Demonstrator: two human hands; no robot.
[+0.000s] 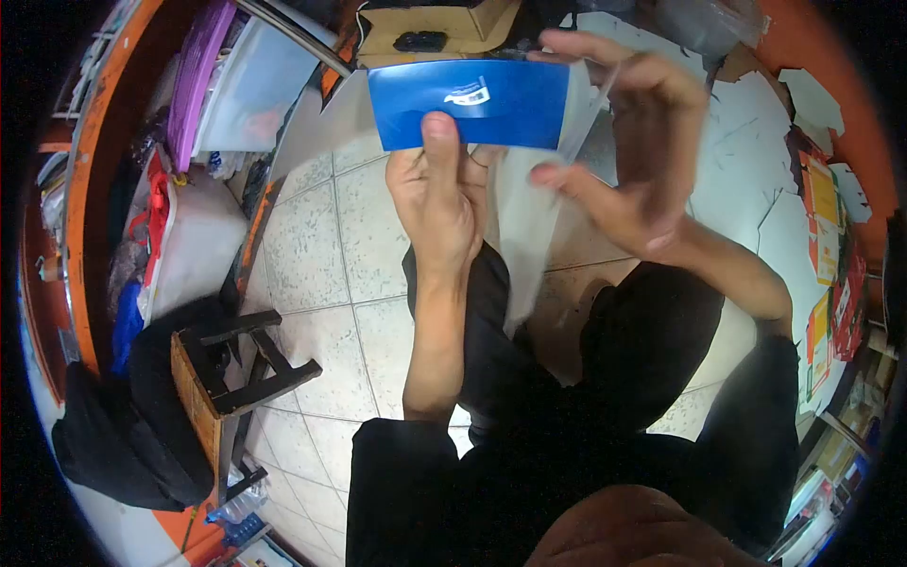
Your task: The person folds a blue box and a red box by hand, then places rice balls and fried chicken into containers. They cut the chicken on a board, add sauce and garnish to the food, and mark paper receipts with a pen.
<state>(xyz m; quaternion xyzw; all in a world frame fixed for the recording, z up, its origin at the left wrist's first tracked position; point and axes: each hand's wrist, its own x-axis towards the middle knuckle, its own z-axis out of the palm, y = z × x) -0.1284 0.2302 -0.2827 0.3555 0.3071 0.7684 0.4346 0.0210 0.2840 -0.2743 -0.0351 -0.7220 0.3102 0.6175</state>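
My left hand (439, 203) is closed on a glossy blue rectangular card (510, 104) with a small white print near its middle. The thumb presses on its face from below, and the other fingers are hidden behind it. A translucent plastic film (524, 222) hangs from the card's right end down toward my lap. Just right of the card, my right hand (652, 161) is blurred, with thumb and fingers spread apart around the film's upper edge.
An open cardboard box (439, 28) with a dark object in it lies beyond the card. White sheets (742, 161) cover the surface at right, beside orange-and-white printed packs (822, 222). A small wooden stool (241, 369) lies tipped at left, near shelves with plastic bins (194, 231).
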